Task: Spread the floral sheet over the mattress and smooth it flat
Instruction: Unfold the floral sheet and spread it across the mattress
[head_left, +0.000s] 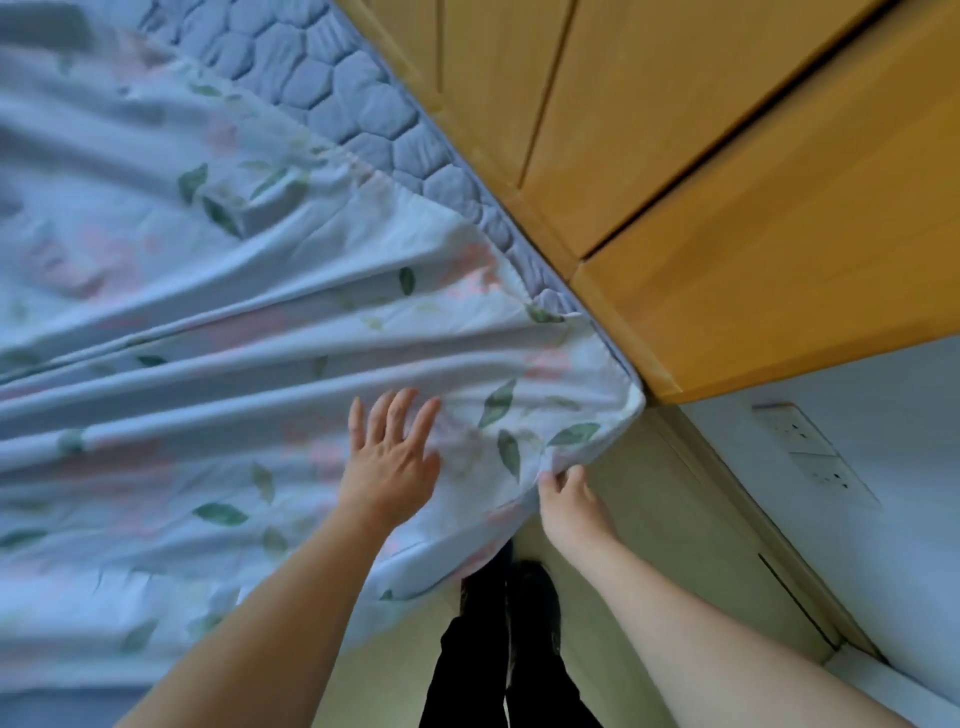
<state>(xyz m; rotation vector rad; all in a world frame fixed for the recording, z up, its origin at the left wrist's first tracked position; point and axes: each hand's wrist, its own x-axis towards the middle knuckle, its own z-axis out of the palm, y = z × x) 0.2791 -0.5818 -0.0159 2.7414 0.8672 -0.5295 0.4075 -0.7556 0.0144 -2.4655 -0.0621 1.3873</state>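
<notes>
Pale blue cotton-like cloth printed with pink blooms and green leaves, the floral sheet (249, 322), lies over most of the bed in long creases that fan out from the near corner. Beyond its far edge, a strip of grey-blue mattress (332, 88) quilted in hexagons shows uncovered, running along the honey-coloured wooden cabinet panels (727, 156) that stand hard against the bed.

The left hand (392, 460) rests palm down on the sheet near the corner, its fingers (397, 410) spread wide and flat, gripping nothing. The right hand (569, 499) is at the sheet's hanging edge just below the corner, its fingers (550, 480) pinched closed on the fabric rim; the fingertips themselves are partly hidden behind the cloth.

At that corner the sheet wraps down over the mattress side. Below, between the two forearms, the person's dark trouser legs (498, 649) stand on a pale yellow-green floor (649, 519). To the right, a white wall (883, 467) carries a white socket plate (810, 452).
</notes>
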